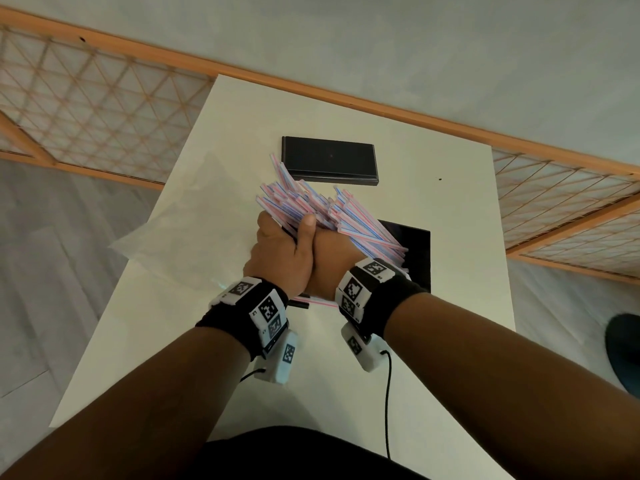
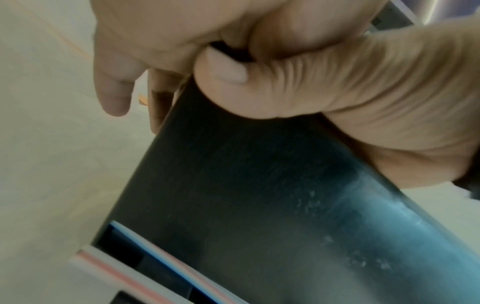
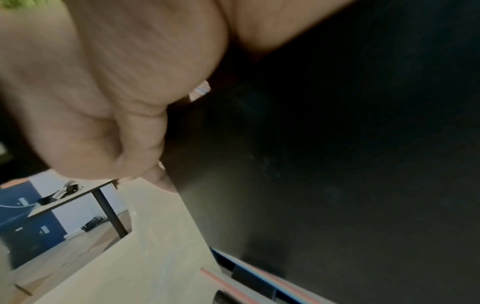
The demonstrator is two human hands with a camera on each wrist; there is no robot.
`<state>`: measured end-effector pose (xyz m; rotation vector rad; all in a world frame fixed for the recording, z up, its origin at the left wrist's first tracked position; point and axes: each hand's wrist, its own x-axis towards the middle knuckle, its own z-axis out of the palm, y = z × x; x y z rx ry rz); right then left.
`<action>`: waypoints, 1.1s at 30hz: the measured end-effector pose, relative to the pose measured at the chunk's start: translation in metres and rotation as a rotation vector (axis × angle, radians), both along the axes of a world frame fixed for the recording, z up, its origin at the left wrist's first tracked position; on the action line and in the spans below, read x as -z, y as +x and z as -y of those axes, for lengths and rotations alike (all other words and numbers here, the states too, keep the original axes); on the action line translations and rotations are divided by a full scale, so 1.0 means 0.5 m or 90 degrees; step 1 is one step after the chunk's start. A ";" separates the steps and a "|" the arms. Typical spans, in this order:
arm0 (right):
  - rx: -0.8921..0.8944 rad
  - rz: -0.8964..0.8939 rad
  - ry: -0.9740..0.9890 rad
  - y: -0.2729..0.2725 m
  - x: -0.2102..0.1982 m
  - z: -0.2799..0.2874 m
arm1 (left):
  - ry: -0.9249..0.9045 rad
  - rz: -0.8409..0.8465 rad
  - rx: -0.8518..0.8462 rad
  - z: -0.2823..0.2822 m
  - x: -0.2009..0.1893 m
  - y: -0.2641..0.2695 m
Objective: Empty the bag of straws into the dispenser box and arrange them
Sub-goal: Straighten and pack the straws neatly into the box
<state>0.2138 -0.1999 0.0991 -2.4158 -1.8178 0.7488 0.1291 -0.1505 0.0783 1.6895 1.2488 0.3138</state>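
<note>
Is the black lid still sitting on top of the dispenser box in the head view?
No: the black lid lies flat on the white table, beyond the dispenser box.

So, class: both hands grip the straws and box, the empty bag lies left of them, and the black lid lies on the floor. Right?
Not quite. The head view shows the black lid on the white table, beyond the hands, not on the floor. The rest holds.
</note>
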 end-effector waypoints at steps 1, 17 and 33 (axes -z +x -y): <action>0.019 -0.020 0.024 -0.002 -0.001 0.008 | -0.005 0.007 0.002 -0.002 0.004 -0.001; 0.132 -0.012 0.079 0.116 -0.007 0.220 | -0.120 0.130 -0.082 0.014 -0.006 -0.010; -0.027 -0.062 -0.005 0.087 0.010 0.113 | -0.095 0.092 -0.077 0.003 -0.008 0.003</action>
